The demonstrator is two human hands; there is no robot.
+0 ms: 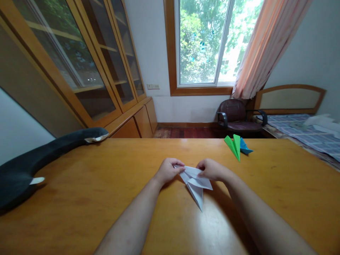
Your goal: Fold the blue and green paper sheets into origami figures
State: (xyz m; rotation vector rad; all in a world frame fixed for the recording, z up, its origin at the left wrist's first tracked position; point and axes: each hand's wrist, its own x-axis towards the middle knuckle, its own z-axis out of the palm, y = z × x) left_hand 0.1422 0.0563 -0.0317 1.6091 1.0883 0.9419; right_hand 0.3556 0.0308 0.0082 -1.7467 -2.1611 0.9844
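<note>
A folded white sheet of paper point(196, 193) is held just above the wooden table point(92, 198), its pointed flaps hanging toward me. My left hand point(170, 170) pinches its upper left corner between thumb and fingers. On the other side, my right hand point(212, 170) grips the upper right part, with its fingertips partly hidden behind and against the paper. Both hands are closed on the same sheet.
A green paper plane point(234, 146) and a blue folded paper piece point(244, 146) lie at the table's far right. A dark, curved object with white parts point(53, 152) rests at the left. Beyond stand a maroon armchair point(233, 111), a bed point(305, 124) and a glass-door cabinet point(117, 85).
</note>
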